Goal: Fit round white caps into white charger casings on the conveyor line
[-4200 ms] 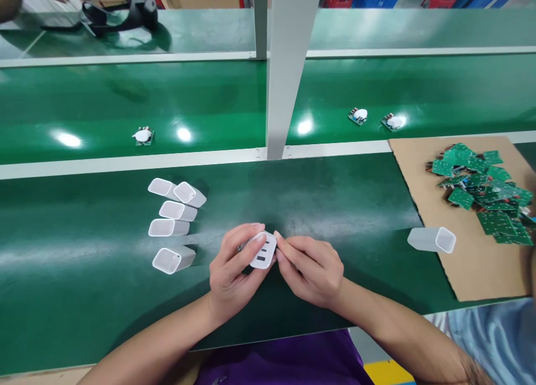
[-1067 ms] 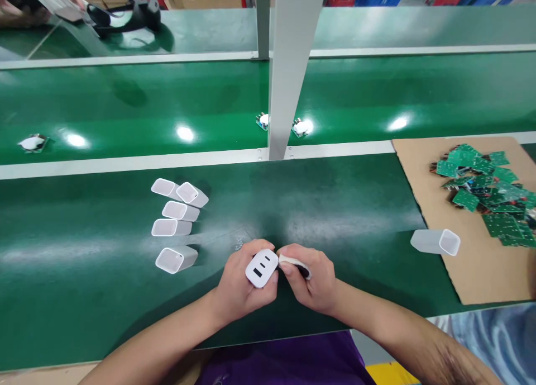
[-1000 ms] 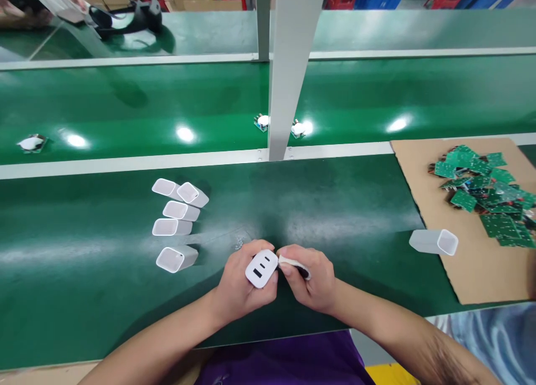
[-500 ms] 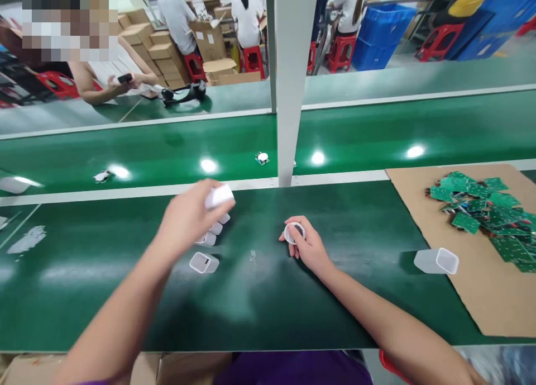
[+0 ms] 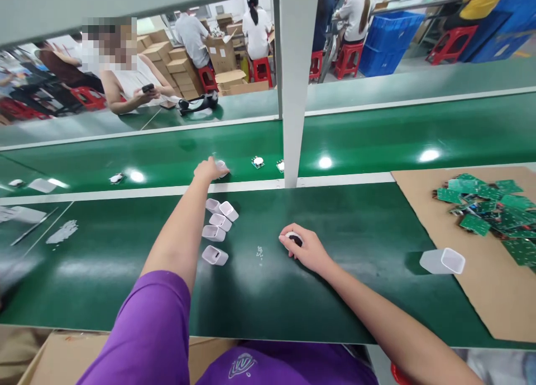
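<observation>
Over the green belt, my left hand point(image 5: 206, 171) reaches out with its fingers closed on a white plastic housing point(image 5: 221, 168). My right hand point(image 5: 307, 247) rests above the bench, thumb and fingers around a round white piece with a dark centre point(image 5: 295, 238); the fingers partly cover it. Several hollow white housings lie in a cluster between the hands and me, one of them a white housing point(image 5: 215, 255) set a little apart from the others. Tiny white bits point(image 5: 259, 253) are scattered on the bench between the cluster and my right hand.
Green circuit boards point(image 5: 489, 203) are heaped on a cardboard sheet point(image 5: 456, 262) at right, with another white housing point(image 5: 443, 261) at its edge. Small boards with white discs point(image 5: 258, 161) sit on the belt. A grey post point(image 5: 295, 94) rises mid-view. A person point(image 5: 134, 86) sits opposite.
My left hand has moved forward from above the bench to the belt with the white housing. My right hand stays nearly in place. The view has shifted slightly.
</observation>
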The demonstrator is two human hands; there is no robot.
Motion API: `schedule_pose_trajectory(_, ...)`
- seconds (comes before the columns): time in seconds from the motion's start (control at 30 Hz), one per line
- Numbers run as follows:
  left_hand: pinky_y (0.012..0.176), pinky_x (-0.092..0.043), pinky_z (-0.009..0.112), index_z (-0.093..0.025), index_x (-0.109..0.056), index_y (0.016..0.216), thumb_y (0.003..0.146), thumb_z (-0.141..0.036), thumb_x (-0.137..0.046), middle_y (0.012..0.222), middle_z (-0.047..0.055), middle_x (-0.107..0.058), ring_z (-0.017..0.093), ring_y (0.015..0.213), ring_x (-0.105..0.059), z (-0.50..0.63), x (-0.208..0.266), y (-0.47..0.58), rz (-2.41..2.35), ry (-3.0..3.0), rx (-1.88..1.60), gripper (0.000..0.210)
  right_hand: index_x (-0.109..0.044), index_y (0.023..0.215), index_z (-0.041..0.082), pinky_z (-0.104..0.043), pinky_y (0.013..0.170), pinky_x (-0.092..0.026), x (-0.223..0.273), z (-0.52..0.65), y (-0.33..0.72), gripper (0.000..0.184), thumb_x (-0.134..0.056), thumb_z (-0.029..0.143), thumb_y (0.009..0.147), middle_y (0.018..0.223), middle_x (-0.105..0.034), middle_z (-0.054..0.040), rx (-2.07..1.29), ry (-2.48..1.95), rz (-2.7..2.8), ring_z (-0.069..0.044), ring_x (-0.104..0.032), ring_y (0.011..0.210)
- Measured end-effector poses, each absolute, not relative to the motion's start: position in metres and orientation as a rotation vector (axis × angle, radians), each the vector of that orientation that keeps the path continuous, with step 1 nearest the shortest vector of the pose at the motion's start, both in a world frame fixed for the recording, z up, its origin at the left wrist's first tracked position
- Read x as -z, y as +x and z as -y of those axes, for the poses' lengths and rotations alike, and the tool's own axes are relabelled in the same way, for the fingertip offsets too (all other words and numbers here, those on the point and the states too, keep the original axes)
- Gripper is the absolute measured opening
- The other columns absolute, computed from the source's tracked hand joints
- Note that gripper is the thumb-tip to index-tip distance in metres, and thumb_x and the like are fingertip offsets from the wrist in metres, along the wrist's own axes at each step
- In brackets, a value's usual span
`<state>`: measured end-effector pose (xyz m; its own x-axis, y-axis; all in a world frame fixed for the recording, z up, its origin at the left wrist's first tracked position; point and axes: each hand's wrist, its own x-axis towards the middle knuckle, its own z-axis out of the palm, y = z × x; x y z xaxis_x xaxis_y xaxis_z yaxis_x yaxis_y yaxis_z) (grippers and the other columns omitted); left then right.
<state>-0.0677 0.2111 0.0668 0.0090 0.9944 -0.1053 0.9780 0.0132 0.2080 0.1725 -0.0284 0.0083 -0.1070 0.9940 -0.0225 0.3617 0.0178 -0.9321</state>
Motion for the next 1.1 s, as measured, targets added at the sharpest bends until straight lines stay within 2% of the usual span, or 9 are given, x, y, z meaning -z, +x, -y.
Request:
schedule_pose_trajectory(0.1, 0.099, -0.043, 0.046, -0.007, -0.046, 0.135, 0.086, -0.051, -0.050, 0.137, 0.027, -0.052, 0.041, 0.131, -0.044, -0.198, -0.073, -0.080, -2.125, 2.077, -0.158, 0.067, -0.062, 0.077, 0.020, -0.023, 0.058, -0.044, -0.008, 0.031, 0.170, 0.027, -0.058, 0.042, 0.091, 0.062, -0.061, 0.0025, -1.018, -1.449, 1.745, -0.012, -0.057, 0.054)
schedule_pose_trajectory(0.23, 0.094, -0.045, 0.037, -0.018, -0.060, 0.126, 0.083, -0.056, -0.055, 0.121, 0.012, -0.067, 0.032, 0.115, -0.059, -0.159, -0.077, -0.091, -1.787, 2.304, -0.024, 0.058, -0.068, 0.082, 0.020, -0.022, 0.066, -0.044, -0.005, 0.037, 0.161, 0.013, -0.058, 0.022, 0.091, 0.073, -0.067, 0.0007, -0.877, -1.437, 2.045, -0.013, -0.063, 0.067)
schedule_pose_trajectory(0.3, 0.094, -0.045, 0.035, -0.019, -0.064, 0.123, 0.079, -0.058, -0.059, 0.118, 0.011, -0.069, 0.033, 0.116, -0.057, -0.138, -0.073, -0.089, -1.625, 2.398, 0.115, 0.059, -0.070, 0.092, 0.021, -0.022, 0.066, -0.044, -0.004, 0.041, 0.154, 0.013, -0.058, 0.016, 0.091, 0.090, -0.070, -0.0015, -0.740, -1.449, 2.269, -0.013, -0.065, 0.074)
schedule_pose_trajectory(0.4, 0.093, -0.044, 0.036, -0.016, -0.067, 0.120, 0.078, -0.057, -0.061, 0.118, 0.014, -0.069, 0.034, 0.119, -0.054, -0.117, -0.060, -0.081, -1.531, 2.480, 0.244, 0.059, -0.069, 0.105, 0.022, -0.023, 0.060, -0.041, -0.008, 0.045, 0.142, 0.015, -0.056, 0.022, 0.096, 0.104, -0.069, -0.0033, -0.505, -1.518, 2.586, -0.014, -0.066, 0.073)
schedule_pose_trajectory(0.5, 0.087, -0.045, 0.035, -0.017, -0.072, 0.112, 0.080, -0.048, -0.062, 0.109, 0.013, -0.072, 0.033, 0.112, -0.056, -0.110, -0.050, -0.074, -1.517, 2.500, 0.254, 0.046, -0.068, 0.102, 0.019, -0.024, 0.053, -0.038, -0.017, 0.047, 0.132, 0.020, -0.049, 0.025, 0.101, 0.105, -0.069, -0.0040, -0.315, -1.538, 2.800, -0.015, -0.067, 0.070)
schedule_pose_trajectory(0.63, 0.084, -0.044, 0.036, -0.017, -0.075, 0.102, 0.081, -0.042, -0.061, 0.090, 0.013, -0.073, 0.033, 0.107, -0.056, -0.107, -0.051, -0.071, -1.528, 2.527, 0.223, 0.035, -0.067, 0.098, 0.015, -0.025, 0.048, -0.038, -0.025, 0.048, 0.122, 0.020, -0.048, 0.009, 0.095, 0.103, -0.069, -0.0086, -0.118, -1.459, 2.994, -0.016, -0.068, 0.066)
schedule_pose_trajectory(0.8, 0.079, -0.045, 0.035, -0.019, -0.075, 0.100, 0.081, -0.046, -0.061, 0.082, 0.009, -0.071, 0.028, 0.094, -0.059, -0.092, -0.061, -0.071, -1.459, 2.416, -0.186, 0.036, -0.066, 0.097, 0.008, -0.026, 0.052, -0.044, -0.028, 0.052, 0.107, 0.022, -0.047, 0.001, 0.090, 0.099, -0.069, -0.0161, -0.064, -1.352, 3.053, -0.018, -0.067, 0.066)
schedule_pose_trajectory(0.93, 0.061, -0.046, 0.028, -0.017, -0.073, 0.095, 0.077, -0.060, -0.061, 0.074, 0.005, -0.067, 0.017, 0.066, -0.058, -0.066, -0.063, -0.064, -1.264, 1.794, -0.622, 0.048, -0.066, 0.088, 0.006, -0.027, 0.053, -0.046, -0.028, 0.051, 0.100, 0.020, -0.047, -0.001, 0.088, 0.086, -0.067, -0.0157, -0.050, -1.315, 3.058, -0.019, -0.066, 0.064)
schedule_pose_trajectory(1.1, 0.051, -0.051, 0.025, -0.012, -0.067, 0.106, 0.076, -0.059, -0.067, 0.082, 0.009, -0.070, 0.017, 0.062, -0.063, -0.022, -0.048, -0.042, -0.795, 1.012, -0.770, 0.056, -0.065, 0.094, 0.006, -0.028, 0.053, -0.047, -0.024, 0.050, 0.104, 0.023, -0.042, 0.001, 0.091, 0.089, -0.067, -0.0163, -0.047, -1.335, 3.022, -0.019, -0.066, 0.067)
